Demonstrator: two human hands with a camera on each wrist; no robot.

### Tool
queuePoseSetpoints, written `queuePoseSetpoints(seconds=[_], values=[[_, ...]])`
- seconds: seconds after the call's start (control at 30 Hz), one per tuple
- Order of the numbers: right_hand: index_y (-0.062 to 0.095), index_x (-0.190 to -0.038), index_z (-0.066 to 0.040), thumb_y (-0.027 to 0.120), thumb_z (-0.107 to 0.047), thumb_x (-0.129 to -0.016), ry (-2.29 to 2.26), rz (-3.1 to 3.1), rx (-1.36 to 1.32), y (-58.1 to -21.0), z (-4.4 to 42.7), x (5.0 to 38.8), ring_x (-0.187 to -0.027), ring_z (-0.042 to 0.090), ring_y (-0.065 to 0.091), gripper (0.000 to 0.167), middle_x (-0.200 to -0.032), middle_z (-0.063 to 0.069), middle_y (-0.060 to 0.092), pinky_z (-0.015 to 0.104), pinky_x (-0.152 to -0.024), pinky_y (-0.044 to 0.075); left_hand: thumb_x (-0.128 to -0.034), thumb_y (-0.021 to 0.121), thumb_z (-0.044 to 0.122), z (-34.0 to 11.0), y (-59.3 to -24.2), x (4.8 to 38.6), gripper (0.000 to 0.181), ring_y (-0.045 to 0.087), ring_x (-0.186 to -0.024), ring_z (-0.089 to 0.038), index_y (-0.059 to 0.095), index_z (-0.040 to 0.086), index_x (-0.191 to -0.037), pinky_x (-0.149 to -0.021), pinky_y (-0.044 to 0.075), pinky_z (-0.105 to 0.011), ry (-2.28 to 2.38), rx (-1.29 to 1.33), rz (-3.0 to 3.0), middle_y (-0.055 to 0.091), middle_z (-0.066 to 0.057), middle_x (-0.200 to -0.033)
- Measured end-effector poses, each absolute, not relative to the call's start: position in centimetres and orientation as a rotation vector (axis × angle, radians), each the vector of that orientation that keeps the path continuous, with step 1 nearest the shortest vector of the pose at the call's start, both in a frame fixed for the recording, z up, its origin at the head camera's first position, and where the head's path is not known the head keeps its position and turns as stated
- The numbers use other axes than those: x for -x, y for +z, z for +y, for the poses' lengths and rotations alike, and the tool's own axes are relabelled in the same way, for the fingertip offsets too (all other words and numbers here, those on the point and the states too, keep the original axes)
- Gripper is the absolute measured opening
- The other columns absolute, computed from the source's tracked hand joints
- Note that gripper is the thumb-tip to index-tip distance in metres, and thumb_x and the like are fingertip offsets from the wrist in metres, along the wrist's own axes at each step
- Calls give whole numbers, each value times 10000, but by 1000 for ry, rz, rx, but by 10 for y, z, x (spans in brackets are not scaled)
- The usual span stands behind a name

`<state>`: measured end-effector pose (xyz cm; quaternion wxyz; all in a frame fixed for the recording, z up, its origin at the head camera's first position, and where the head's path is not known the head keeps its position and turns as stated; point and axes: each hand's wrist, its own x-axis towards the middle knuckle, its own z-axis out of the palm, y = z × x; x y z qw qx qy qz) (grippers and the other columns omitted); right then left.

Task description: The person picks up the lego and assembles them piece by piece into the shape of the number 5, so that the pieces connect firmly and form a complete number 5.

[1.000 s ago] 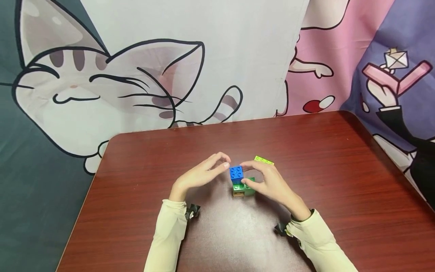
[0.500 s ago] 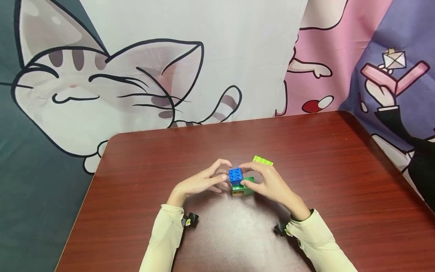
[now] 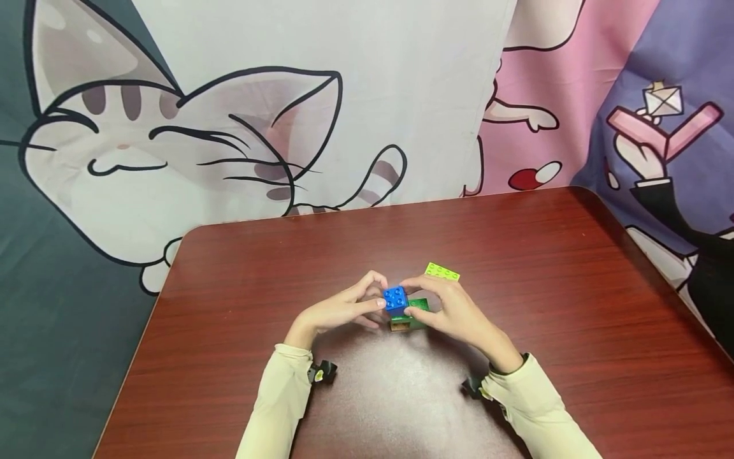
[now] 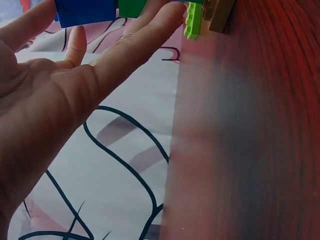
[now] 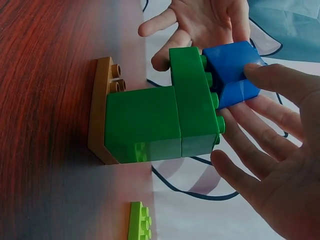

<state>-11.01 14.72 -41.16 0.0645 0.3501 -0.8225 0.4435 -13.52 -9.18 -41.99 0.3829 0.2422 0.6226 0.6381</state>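
Head cam: lime plate (image 3: 442, 270) partly hidden behind R hand (image 3: 459, 309); L sleeve (image 3: 278, 395) cut off approx. 7 o'clock. L wrist cam: blue brick (image 4: 86, 13) cut off at 11 o'clock, brown plate (image 4: 222, 15) at 1. R wrist cam: lime plate cut off at 6.

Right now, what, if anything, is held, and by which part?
The right hand pinches the blue, square, studded plastic block by its side walls. The left hand is beside it; whether it grips too cannot be told.
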Motion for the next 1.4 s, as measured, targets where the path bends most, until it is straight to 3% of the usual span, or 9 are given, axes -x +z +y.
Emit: queuePoseSetpoints(seconds=[0.23, 0.47, 0.63, 1.0, 1.4], values=[[633, -1118, -55, 759, -105, -771, 1296, -2480, -1062, -412, 147, 109, -929, 149, 630, 373, -1043, 15, 659, 352, -813, 494, -987, 443, 150, -91, -422, 136, 244, 435, -1071, -551, 295, 89, -1171, -846, 456, -540, 1636, -585, 1517, 499, -177, -1147], [631, -1126, -38, 748, -82, -777, 1293, -2457, -1094, -412, 145, 107, -901, 157, 637, 371, -1029, 29, 660, 414, -767, 511, -979, 438, 128, -92, -424, 136, 218, 419, -1118, -525, 316, 57, -1145, -883, 423, -558, 1656, -565, 1481, 496, -155, -1163], [632, -1127, -34, 743, -97, -781, 1244, -2439, -1121, -409, 142, 106, -901, 154, 628, 369, -1024, 25, 654, 358, -771, 513, -969, 436, 98, -93, -426, 136, 195, 410, -1137, -508, 327, 60, -1126, -898, 405, -570, 1676, -580, 1445, 498, -146, -1155], [635, -1117, -57, 726, -145, -795, 1162, -2436, -1133, -408, 139, 104, -879, 153, 603, 346, -1010, 13, 632, 299, -756, 499, -951, 466, 86, -97, -430, 139, 206, 501, -1088, -350, 369, 67, -1132, -903, 395, -581, 1690, -583, 1401, 509, -146, -1153], [631, -1124, -51, 724, -129, -793, 1162, -2420, -1150, -409, 140, 105, -863, 195, 612, 353, -1006, 31, 634, 309, -736, 502, -945, 479, 93, -97, -433, 140, 222, 494, -1090, -382, 374, 55, -1137, -899, 398, -581, 1705, -570, 1387, 514, -160, -1146]])
